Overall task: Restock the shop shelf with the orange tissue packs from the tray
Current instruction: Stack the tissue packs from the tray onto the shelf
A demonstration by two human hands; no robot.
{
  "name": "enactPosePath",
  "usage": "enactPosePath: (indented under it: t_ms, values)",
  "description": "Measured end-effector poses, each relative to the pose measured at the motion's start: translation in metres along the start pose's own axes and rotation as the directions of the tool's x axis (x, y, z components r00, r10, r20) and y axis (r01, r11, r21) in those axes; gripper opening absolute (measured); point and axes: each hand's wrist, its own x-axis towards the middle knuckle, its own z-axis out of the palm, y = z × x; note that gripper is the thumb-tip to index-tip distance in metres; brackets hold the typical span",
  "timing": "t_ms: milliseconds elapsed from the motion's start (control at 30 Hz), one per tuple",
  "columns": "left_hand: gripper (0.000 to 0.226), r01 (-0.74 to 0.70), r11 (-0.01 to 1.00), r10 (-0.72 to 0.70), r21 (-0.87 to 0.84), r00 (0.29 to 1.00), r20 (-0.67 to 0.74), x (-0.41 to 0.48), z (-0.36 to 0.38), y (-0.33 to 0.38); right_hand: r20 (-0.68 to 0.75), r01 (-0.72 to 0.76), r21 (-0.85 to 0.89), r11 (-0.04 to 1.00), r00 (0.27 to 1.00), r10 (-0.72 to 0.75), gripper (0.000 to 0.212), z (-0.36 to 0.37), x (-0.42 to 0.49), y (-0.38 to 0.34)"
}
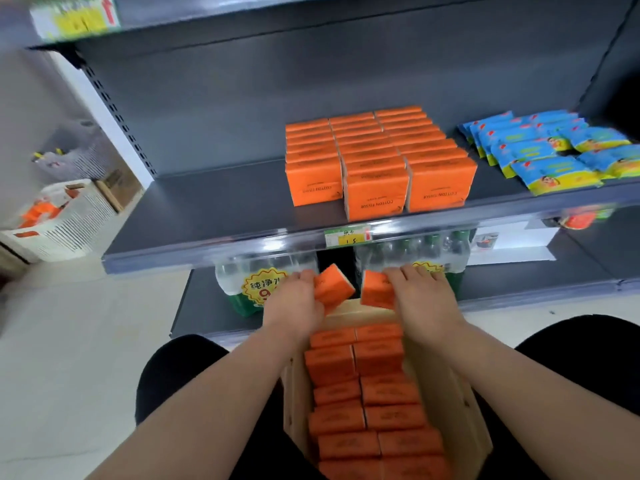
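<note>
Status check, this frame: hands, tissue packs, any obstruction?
Left hand grips one orange tissue pack, right hand grips a second orange tissue pack, both above the wooden tray. Three stocked rows on the shelf, beside blue packs. No obstruction seen.

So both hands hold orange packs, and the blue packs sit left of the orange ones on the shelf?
No: the head view shows the blue packs right of the orange ones on the shelf. The left hand and right hand do each hold an orange pack.

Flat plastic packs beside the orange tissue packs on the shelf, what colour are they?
The flat plastic packs are blue with yellow, per the head view.
</note>
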Motion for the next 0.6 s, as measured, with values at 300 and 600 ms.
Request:
enactPosePath:
  t_ms: [300,600]
  values:
    - [0.037,-0.001,1.0,0.009,0.028,0.962,-0.271,0.058,-0.112,0.008,-0.329,0.006,0.014,1.0,0.944,-0.001,0.045,-0.092,0.063,0.005]
    - [0.044,0.064,0.983,-0.041,0.171,0.99,-0.137,0.128,-0.119,0.008,-0.213,0.005,0.004,1.0,0.977,-0.004,0.05,-0.091,0.093,0.021]
